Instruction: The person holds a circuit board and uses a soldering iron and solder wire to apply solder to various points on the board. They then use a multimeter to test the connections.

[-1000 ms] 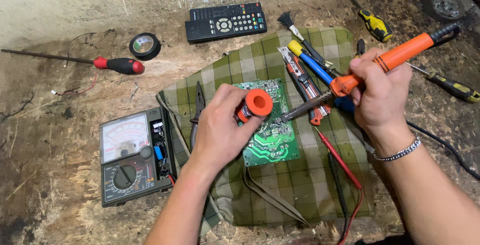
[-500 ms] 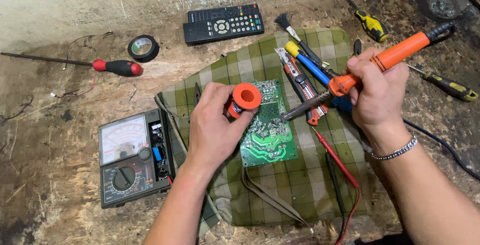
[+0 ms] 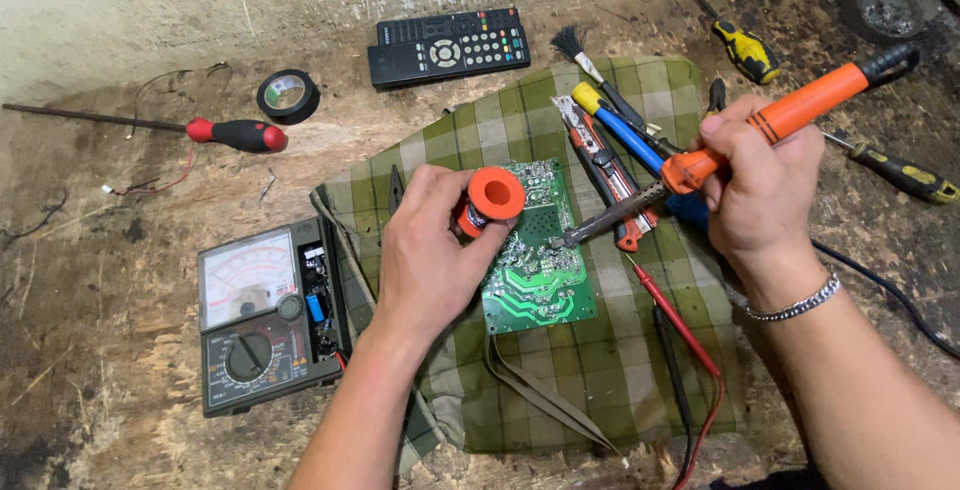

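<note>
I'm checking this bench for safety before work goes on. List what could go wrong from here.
1. The soldering iron in the right hand has its tip on the green circuit board, close to the left hand holding the orange spool; a slip may burn fingers.
2. The board lies on a checked cloth, which the tip could scorch.
3. The red probe lead lies near the iron and might melt.
</note>
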